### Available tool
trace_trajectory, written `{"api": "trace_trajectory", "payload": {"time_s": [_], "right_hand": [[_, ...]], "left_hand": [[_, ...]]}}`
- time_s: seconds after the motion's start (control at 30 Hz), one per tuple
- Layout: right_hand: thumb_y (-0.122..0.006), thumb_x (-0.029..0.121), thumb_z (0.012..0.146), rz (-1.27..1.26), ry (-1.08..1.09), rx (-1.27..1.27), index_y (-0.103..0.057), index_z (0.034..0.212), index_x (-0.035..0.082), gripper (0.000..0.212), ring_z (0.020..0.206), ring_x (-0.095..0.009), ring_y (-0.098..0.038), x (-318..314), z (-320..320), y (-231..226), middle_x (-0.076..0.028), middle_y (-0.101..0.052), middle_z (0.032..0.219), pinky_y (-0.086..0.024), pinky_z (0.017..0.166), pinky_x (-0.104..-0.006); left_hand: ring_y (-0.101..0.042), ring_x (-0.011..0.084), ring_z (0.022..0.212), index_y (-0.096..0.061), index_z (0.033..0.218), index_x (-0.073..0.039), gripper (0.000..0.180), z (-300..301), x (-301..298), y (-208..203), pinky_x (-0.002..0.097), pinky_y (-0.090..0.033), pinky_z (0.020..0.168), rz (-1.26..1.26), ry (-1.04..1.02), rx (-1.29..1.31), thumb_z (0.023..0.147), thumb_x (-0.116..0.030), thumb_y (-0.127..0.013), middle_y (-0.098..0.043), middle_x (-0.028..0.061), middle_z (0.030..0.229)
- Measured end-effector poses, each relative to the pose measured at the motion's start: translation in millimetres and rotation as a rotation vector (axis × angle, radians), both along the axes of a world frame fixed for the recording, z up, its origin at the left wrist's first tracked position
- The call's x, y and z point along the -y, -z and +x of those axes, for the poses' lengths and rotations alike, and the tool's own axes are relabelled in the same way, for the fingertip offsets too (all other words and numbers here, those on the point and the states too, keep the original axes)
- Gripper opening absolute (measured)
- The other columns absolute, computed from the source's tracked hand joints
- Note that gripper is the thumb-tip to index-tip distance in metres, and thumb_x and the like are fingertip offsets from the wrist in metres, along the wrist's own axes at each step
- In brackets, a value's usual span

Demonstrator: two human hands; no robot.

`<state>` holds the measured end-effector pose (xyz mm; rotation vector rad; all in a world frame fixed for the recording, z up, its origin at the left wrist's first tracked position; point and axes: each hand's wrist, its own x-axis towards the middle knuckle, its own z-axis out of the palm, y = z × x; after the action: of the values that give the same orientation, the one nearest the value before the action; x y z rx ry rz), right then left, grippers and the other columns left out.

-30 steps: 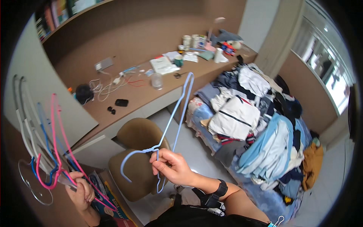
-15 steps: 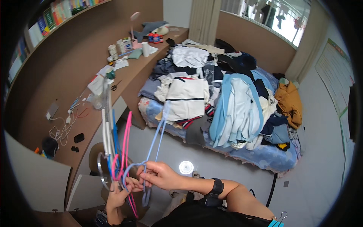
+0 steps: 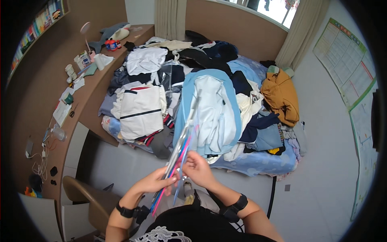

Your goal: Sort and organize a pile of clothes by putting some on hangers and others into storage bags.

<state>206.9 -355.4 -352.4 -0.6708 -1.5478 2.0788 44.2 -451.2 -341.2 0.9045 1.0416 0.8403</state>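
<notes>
My left hand (image 3: 159, 179) is closed round a bundle of clothes hangers (image 3: 176, 150), silver, blue and pink, seen nearly edge-on and slanting up toward the bed. A light blue hanger (image 3: 181, 177) lies along the right side of that bundle. Curled at its edge are the fingers of my right hand (image 3: 197, 169), which seem to grip it; the fingertips are partly hidden. Beyond the hangers' far ends, a light blue jacket (image 3: 211, 109) with a pale lining lies spread on the bed. A cream garment with a dark stripe (image 3: 140, 115) is laid out left of it.
Heaped clothes cover the bed (image 3: 258, 163), with a mustard jacket (image 3: 280, 97) at its right end. A long desk (image 3: 86, 97) along the left wall carries cables, bottles and a plush shark (image 3: 111, 34). Below it stands a brown chair (image 3: 86, 201). Charts (image 3: 342, 60) hang on the right wall.
My view has turned right toward the bed. Both hands have brought the hangers in front of my body, and the hangers that were fanned apart are now drawn together.
</notes>
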Motion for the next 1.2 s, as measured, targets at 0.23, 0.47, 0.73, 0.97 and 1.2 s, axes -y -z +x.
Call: {"api": "trace_trajectory", "payload": {"time_s": [0.23, 0.47, 0.73, 0.97, 1.2], "right_hand": [[-0.060, -0.006, 0.077, -0.010, 0.585, -0.146, -0.043, 0.092, 0.003, 0.025, 0.062, -0.008, -0.055, -89.9, 85.2, 13.8, -0.006, -0.058, 0.080, -0.043, 0.052, -0.0195], [-0.059, -0.006, 0.076, 0.028, 0.931, -0.182, -0.042, 0.089, 0.004, 0.024, 0.055, -0.006, -0.051, -178.8, 145.5, 8.3, -0.005, -0.056, 0.071, -0.039, 0.046, -0.0185], [-0.058, -0.007, 0.076, 0.077, 1.219, -0.071, -0.043, 0.092, 0.005, 0.025, 0.051, -0.007, -0.047, -284.3, 191.1, 14.4, -0.006, -0.057, 0.073, -0.036, 0.045, -0.0188], [-0.059, -0.002, 0.077, 0.099, 1.235, 0.019, -0.047, 0.104, 0.005, 0.030, 0.054, -0.005, -0.045, -368.1, 260.0, 22.4, -0.006, -0.059, 0.075, -0.034, 0.047, -0.0172], [-0.062, -0.002, 0.075, 0.240, 1.260, 0.209, -0.055, 0.100, 0.002, 0.026, 0.062, -0.003, -0.051, -437.0, 329.4, 21.7, -0.006, -0.062, 0.074, -0.036, 0.052, -0.0134]], "left_hand": [[-0.060, 0.0187, 0.058, -0.039, 0.104, -0.004, 0.023, 77.1, -164.0, 6.5, 0.0293, -0.051, 0.055, -0.070, 0.508, 0.120, 0.093, -0.024, -0.041, -0.055, 0.0103, 0.082], [-0.063, 0.0217, 0.067, -0.034, 0.118, -0.006, 0.039, 140.6, -288.8, 15.0, 0.0299, -0.054, 0.059, -0.178, 0.701, 0.277, 0.092, -0.034, -0.041, -0.059, 0.0179, 0.090], [-0.063, 0.0241, 0.082, -0.039, 0.116, -0.007, 0.028, 170.2, -413.2, 33.0, 0.0321, -0.054, 0.067, -0.243, 0.761, 0.316, 0.093, -0.023, -0.042, -0.059, 0.0206, 0.098], [-0.063, 0.0173, 0.077, -0.039, 0.119, -0.008, 0.030, 200.2, -505.2, 53.0, 0.0294, -0.052, 0.067, -0.183, 0.659, 0.176, 0.092, -0.020, -0.042, -0.062, 0.0146, 0.094], [-0.040, 0.0054, 0.047, -0.036, 0.128, -0.007, 0.039, 253.8, -577.5, 96.5, 0.0225, -0.042, 0.054, -0.083, 0.780, 0.507, 0.093, -0.022, -0.041, -0.053, 0.0042, 0.066]]}}
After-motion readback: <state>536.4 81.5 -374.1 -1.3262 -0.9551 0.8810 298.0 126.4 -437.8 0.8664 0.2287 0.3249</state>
